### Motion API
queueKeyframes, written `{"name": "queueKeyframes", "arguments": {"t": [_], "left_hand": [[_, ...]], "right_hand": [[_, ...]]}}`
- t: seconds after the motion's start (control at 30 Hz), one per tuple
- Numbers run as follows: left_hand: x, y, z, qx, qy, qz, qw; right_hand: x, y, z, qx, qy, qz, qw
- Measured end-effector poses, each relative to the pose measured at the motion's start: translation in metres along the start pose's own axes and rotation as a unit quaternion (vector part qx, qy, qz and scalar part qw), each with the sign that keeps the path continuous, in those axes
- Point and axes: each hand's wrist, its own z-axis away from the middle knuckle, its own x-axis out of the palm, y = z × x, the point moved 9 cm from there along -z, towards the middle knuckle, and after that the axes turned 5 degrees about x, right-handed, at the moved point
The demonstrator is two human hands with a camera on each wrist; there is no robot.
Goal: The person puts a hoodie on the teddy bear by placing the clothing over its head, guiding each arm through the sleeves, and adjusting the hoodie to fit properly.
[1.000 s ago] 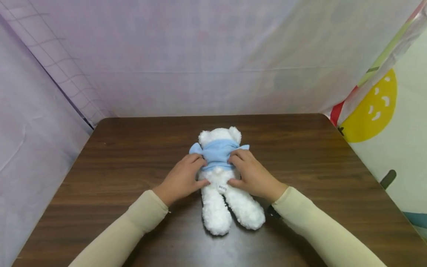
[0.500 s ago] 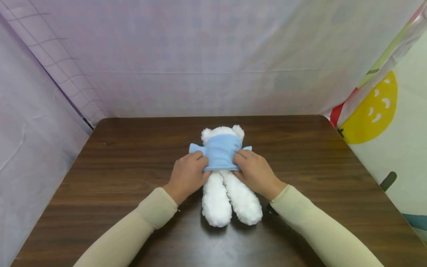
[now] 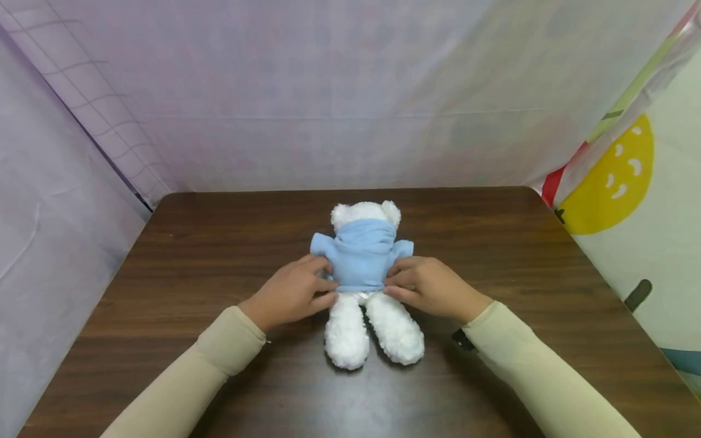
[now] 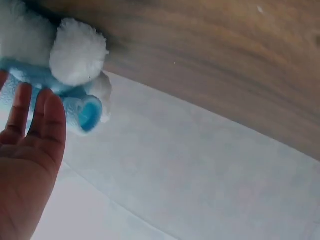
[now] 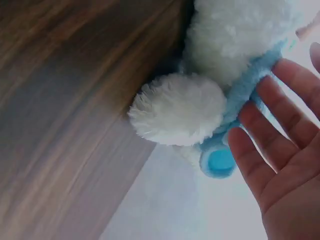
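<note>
A white plush bear (image 3: pixel 346 337) lies with its back up on the table, ears pointing to the far edge and legs toward me. It wears a light blue shirt (image 3: pixel 361 261), whose hem reaches the top of the legs. At the shirt's left side my left hand (image 3: pixel 290 289) touches the cloth near the hem with relaxed fingers. My right hand (image 3: pixel 435 286) rests its fingertips on the opposite side. Both wrist views show fingers extended against the blue cloth, near a white furry paw (image 4: pixel 79 52) and an open blue sleeve end (image 5: pixel 218 161).
The bear lies on a dark wood-grain table (image 3: pixel 219 243). Behind it hangs a pale cloth backdrop (image 3: pixel 328 91), and a printed cloth with a yellow shape (image 3: pixel 608 182) hangs at the right. A small dark object (image 3: pixel 463 339) shows by the right cuff.
The shirt, bunched up a second ago, was gripped and pulled down toward the legs, covering the tail and tag. Both hands have since loosened and moved outward to its sides.
</note>
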Motion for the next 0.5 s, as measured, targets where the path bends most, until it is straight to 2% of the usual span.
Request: {"name": "queueKeyframes", "arguments": {"t": [0.07,0.13,0.2,0.23,0.27,0.33,0.43,0.5], "left_hand": [[-0.006,-0.001,-0.001,0.000,0.021,-0.001,0.9998],[-0.014,-0.002,-0.004,-0.009,0.062,0.000,0.9981],[-0.023,-0.003,-0.008,-0.023,0.111,0.006,0.9935],[-0.027,-0.003,-0.011,-0.032,0.131,0.010,0.9908],[-0.030,-0.002,-0.013,-0.037,0.148,0.013,0.9882],[-0.031,-0.001,-0.020,-0.046,0.157,0.016,0.9864],[-0.021,0.003,-0.030,-0.055,0.124,0.002,0.9908],[-0.014,0.006,-0.034,-0.060,0.097,-0.006,0.9935]], "right_hand": [[-0.008,0.003,0.002,0.003,0.027,-0.009,1.000],[-0.018,0.011,0.003,0.025,0.068,-0.004,0.997],[-0.028,0.025,0.005,0.076,0.105,0.002,0.992],[-0.030,0.033,0.006,0.110,0.111,0.000,0.988],[-0.029,0.042,0.007,0.147,0.104,-0.008,0.984],[-0.019,0.061,0.012,0.221,0.059,-0.039,0.973],[0.008,0.079,0.022,0.296,-0.037,-0.102,0.949],[0.024,0.082,0.027,0.316,-0.081,-0.142,0.935]]}}
